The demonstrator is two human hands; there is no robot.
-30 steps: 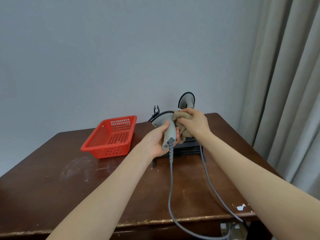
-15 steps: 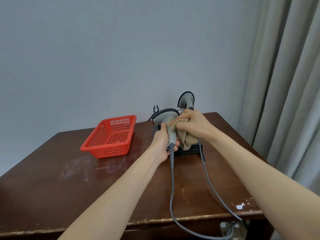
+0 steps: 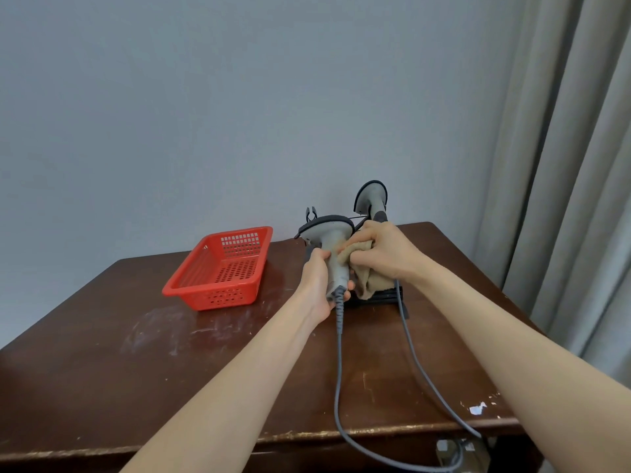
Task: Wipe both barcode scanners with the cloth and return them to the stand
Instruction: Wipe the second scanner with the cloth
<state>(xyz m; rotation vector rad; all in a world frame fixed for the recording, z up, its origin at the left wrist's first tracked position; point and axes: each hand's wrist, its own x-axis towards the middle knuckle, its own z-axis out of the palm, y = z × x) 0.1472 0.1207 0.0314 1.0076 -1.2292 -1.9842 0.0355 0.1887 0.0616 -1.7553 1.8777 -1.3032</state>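
Head view: two bare forearms reach over a dark wooden table [image 3: 136,363] toward its far edge.
Left hand [image 3: 317,290]: fingers curled round the handle of the near scanner [image 3: 331,242], holding it upright above the table, head on top.
Right hand [image 3: 389,256]: fingers bunched round the cloth [image 3: 358,264], pressing it against the right side of the near scanner's handle; a fold hangs below the hand.
Far scanner [image 3: 372,196]: upright behind the right hand, over the stand; its seating is hidden and cannot be told.
Stand [image 3: 379,297]: black, on the table, just behind and below both hands, partly covered by the cloth.
Cables [image 3: 338,370]: two grey leads run from the scanners over the near table edge.
Basket [image 3: 222,268]: red, perforated, on the table left of the hands, apart from them.
Curtain [image 3: 563,199]: grey, at right.
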